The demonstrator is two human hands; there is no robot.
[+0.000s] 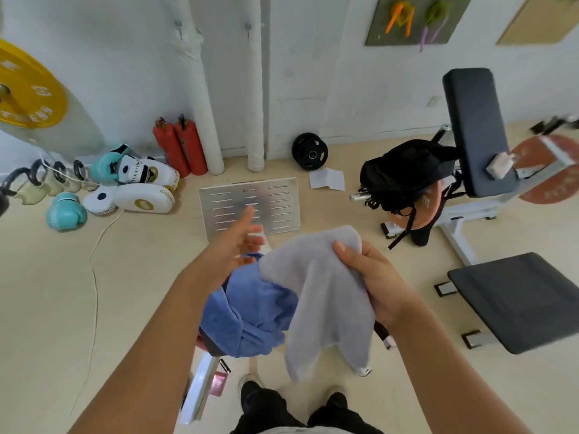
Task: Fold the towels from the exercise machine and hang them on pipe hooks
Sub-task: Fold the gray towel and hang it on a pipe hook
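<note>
A pale floor [131, 277] is filling most of the view, meeting a white wall [313, 73] at the far side. Two white pipes [200, 98] are running down the wall to the floor, each carrying a small hook [179, 25] near the top; the second hook [248, 26] is sitting on the right-hand pipe. At right, a white-framed exercise machine [476, 211] is standing with a dark upright pad [476, 126] and a dark seat pad [520, 302]; a black bag [407, 173] is lying against its frame. A yellow weight plate [28, 89] is showing at the left edge.

Centre: a grey towel [326, 296] is hanging loosely in the air, its upper edge bunched and its lower corners dangling above the person's shoes. The right hand [372, 277] is gripping this towel, thumb laid over the top of the cloth and fingers curled behind it. A blue towel [250, 308] is lying crumpled just beside and partly behind the grey one, draped over a low part of the white frame. The left hand [235, 242] is hovering above the blue towel with fingers spread apart and relaxed, holding nothing.

Behind the hands, a slotted metal panel [250, 208] is lying on the floor. Along the wall, two red fire extinguishers [180, 148], a black weight disc [309, 151], white and teal boxing gloves [125, 186] and a folded paper [327, 179] are resting.
</note>
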